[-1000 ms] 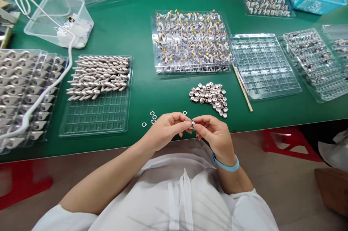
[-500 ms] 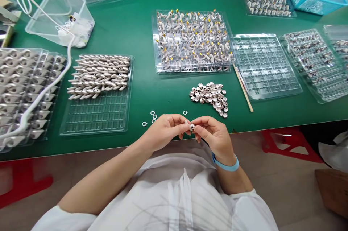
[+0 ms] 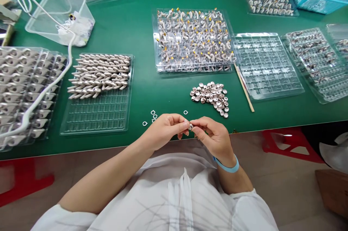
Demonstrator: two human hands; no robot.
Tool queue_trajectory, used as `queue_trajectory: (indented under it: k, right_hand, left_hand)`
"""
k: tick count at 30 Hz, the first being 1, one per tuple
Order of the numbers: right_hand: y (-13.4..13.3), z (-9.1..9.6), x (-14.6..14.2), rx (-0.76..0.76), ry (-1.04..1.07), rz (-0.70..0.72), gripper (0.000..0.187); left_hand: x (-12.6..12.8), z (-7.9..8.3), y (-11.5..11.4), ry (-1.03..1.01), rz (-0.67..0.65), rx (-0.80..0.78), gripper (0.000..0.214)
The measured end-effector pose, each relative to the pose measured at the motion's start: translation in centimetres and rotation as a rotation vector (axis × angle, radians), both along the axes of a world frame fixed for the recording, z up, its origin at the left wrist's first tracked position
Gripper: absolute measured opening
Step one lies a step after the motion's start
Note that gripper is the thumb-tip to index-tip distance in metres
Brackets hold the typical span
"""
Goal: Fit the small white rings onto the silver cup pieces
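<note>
My left hand (image 3: 171,128) and my right hand (image 3: 214,135) meet at the table's near edge, fingertips almost touching. Between them is a small shiny metal piece (image 3: 191,126), pinched by the thumb and fingers of both hands; its far side is covered by the fingertips. Just beyond lies a heap of small round metal caps (image 3: 210,95), several with their hollow side up. A few thin white rings with little tabs (image 3: 153,112) lie past my left hand, and a single white ring (image 3: 185,112) sits apart, nearer the caps.
A clear tray of curved pale parts with yellow tabs (image 3: 193,40) stands further back. To the left is a tray of slim metal parts (image 3: 100,75), beside a white cable (image 3: 51,87). A wooden stick (image 3: 244,89) lies by an unfilled clear tray (image 3: 268,66).
The fingertips have closed in further around the small metal piece, and the pale part that showed at my left fingertips is now hidden. Both hands stay in nearly the same place.
</note>
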State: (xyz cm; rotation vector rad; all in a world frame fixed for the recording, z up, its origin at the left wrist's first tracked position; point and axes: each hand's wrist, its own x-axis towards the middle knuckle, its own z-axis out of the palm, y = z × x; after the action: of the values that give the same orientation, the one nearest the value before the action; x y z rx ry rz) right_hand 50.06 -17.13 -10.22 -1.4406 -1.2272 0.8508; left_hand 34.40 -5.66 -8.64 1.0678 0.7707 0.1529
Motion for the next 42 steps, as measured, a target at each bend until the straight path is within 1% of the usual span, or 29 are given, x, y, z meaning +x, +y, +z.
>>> queue_trajectory:
  k: [2, 5, 9, 13, 22, 24, 26, 29, 32, 34, 35, 36, 39, 40, 41, 42]
  right_hand:
    - [0.1, -0.1, 0.1, 0.079, -0.107, 0.01, 0.017]
    - [0.1, -0.3, 0.1, 0.166, -0.192, 0.016, 0.021]
    - [0.1, -0.5, 0.0, 0.219, -0.26, 0.019, 0.025]
    - [0.0, -0.7, -0.3, 0.285, -0.334, -0.019, 0.027]
    - [0.3, -1.3, -0.6, 0.392, -0.455, -0.078, 0.035]
    - [0.3, -1.4, -0.7, 0.409, -0.444, -0.107, 0.034]
    - [0.4, -1.6, -0.9, 0.411, -0.416, -0.141, 0.032]
    - [0.3, -1.8, -1.2, 0.391, -0.373, -0.194, 0.032]
    - [0.2, -1.9, -1.4, 0.318, -0.313, -0.227, 0.028]
    - [0.0, -1.9, -1.4, 0.248, -0.242, -0.232, 0.023]
    - [0.0, -1.9, -1.4, 0.216, -0.196, -0.234, 0.022]
    - [-0.1, -1.9, -1.4, 0.186, -0.15, -0.237, 0.02]
    - [-0.2, -2.0, -1.5, 0.12, -0.028, -0.251, 0.016]
    - [-0.2, -2.0, -1.6, 0.106, 0.005, -0.247, 0.015]
    - [-0.2, -2.0, -1.7, 0.095, 0.035, -0.239, 0.014]
    - [-0.2, -2.0, -1.8, 0.09, 0.059, -0.231, 0.013]
  left_hand:
    - [0.0, 0.0, 0.0, 0.007, 0.01, -0.015, 0.032]
    - [0.0, -0.1, -0.1, -0.003, 0.022, -0.054, 0.032]
    - [0.1, -0.3, -0.2, -0.03, 0.032, -0.112, 0.032]
    - [0.2, -0.3, -0.3, -0.03, 0.049, -0.146, 0.034]
    - [0.4, 0.0, -0.6, -0.012, 0.06, -0.184, 0.036]
    - [0.5, 0.1, -0.8, -0.011, 0.053, -0.166, 0.038]
    - [0.7, 0.3, -0.9, -0.002, 0.046, -0.113, 0.039]
    - [0.9, 0.5, -1.3, 0.029, 0.07, 0.004, 0.037]
    - [0.7, 0.2, -1.7, 0.026, 0.12, 0.13, 0.033]
    - [0.2, -0.4, -2.0, -0.017, 0.116, 0.284, 0.03]
    - [0.0, -0.6, -2.0, -0.043, 0.104, 0.413, 0.03]
    - [-0.2, -0.9, -2.0, -0.07, 0.092, 0.58, 0.03]
    - [-0.5, -1.6, -1.8, -0.157, 0.087, 1.154, 0.029]
    - [-0.5, -1.7, -1.7, -0.189, 0.091, 1.307, 0.028]
    - [-0.5, -1.8, -1.6, -0.221, 0.092, 1.422, 0.027]
    - [-0.4, -1.8, -1.6, -0.251, 0.09, 1.5, 0.027]
